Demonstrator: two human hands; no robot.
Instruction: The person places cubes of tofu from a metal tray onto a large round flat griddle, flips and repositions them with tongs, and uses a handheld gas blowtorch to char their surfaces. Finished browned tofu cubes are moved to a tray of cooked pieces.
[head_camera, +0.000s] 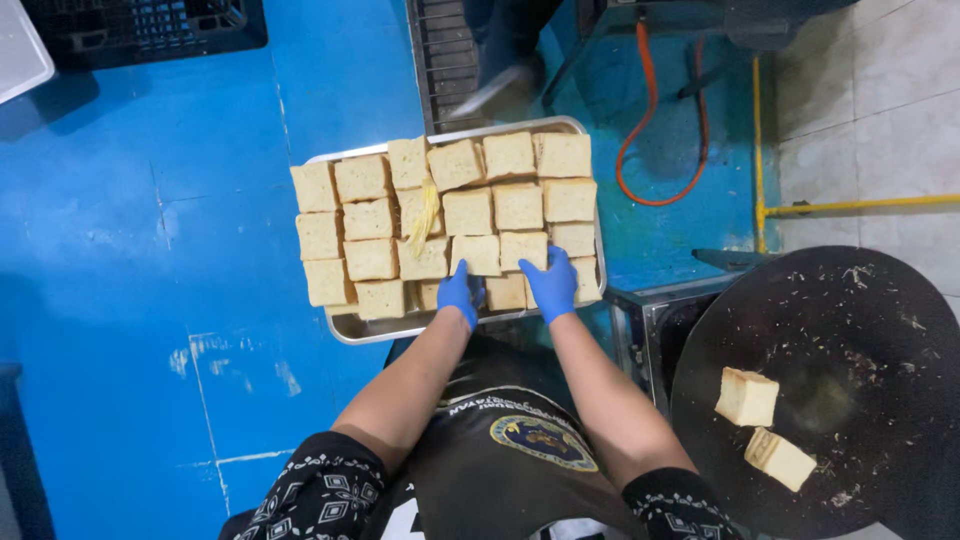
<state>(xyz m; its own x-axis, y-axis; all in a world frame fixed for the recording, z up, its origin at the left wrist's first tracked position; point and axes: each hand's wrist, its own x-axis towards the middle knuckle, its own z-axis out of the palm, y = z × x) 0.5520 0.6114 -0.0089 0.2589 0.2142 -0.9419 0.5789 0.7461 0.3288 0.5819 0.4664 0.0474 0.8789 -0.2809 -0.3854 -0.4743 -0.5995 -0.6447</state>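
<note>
A dark plastic crate (150, 28) is seen at the far upper left, standing on the blue floor (120, 250), whose paint is scuffed to white in patches. A metal tray (345, 327) is held over this floor at the middle of the view, and it is packed with pale yellow square blocks (370, 218), set close in rows and stacked in places. A thin yellow strip (424, 215) is laid across the blocks near the tray's middle.

The left hand (458, 293), gloved in blue, is placed at the near edge of the tray, its fingers curled over the rim and pressed against a block there. Just beside it, the right hand (552, 283), also gloved in blue, is spread over the blocks at the near right corner, its fingers bent down and gripping the tray's edge with the blocks under them. Both forearms are bare, and patterned black sleeves are seen at the elbows.

A ridged metal grate (440, 60) is seen beyond the tray, and an orange hose (640, 150) is looped on the floor to its right. A yellow pipe (860, 205) is run along pale floor tiles. At the lower right, a large round black pan (880, 330) is seen, well apart from the tray, with two blocks (760, 425) lying in it side by side.
</note>
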